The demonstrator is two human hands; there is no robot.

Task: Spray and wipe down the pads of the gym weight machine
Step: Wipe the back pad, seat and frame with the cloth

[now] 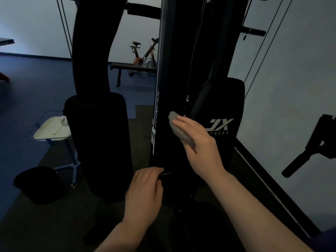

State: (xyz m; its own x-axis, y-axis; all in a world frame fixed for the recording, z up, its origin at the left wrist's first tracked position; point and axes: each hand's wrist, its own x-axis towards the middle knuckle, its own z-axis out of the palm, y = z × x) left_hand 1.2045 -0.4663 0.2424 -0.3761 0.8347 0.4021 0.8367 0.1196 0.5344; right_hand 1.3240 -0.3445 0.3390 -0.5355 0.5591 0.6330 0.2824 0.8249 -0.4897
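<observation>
While pressing a grey cloth under flat right hand fingers against the machine's upright beside the logo pad, gripping a dark pin below with curled left hand.

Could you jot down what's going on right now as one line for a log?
step: wiping | right hand: presses grey cloth on machine upright | left hand: grips dark object, unidentifiable | logo pad: untouched
</observation>
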